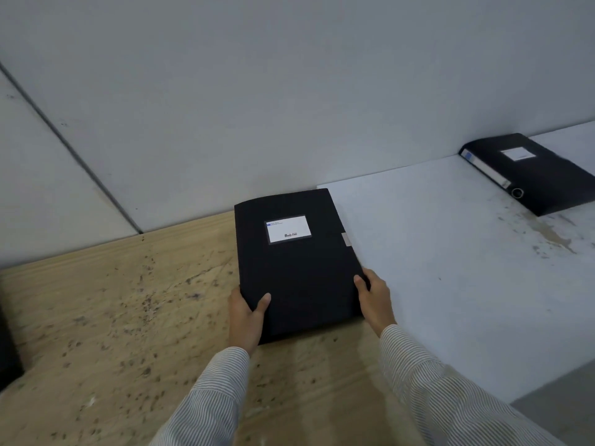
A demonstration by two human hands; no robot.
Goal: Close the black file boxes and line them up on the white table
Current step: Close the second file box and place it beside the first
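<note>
Grey wall panels back 2 adjoining surfaces: a speckled wooden bench (pixel 128 317) and, to its right, the white table (pixel 450 268), stained in patches. Taking the white table as landmark, the near file box (pixel 296 268) lies flat and closed with its label up, straddling the table's left edge, most of it over the wood. The left hand (pixel 246 320) grips the box's near-left corner, thumb on the cover and fingers curled under out of sight; the right hand (pixel 375 299) clasps the near-right edge the same way, thumb on top, just below the small grey clasp tab (pixel 346 239). A second file box (pixel 528 172) lies closed at the table's far right, against the wall and well apart from the first. At the bench's far left edge a dark shape (pixel 8 349) shows, too cut off to identify. From here the risks look modest: both grips sit at the near end, so the far end could dip and catch on the table's edge if lifted carelessly. If the clasp is not fully seated, the cover might spring open in transit. Setting it down askew would also spoil the row with the far box.
</note>
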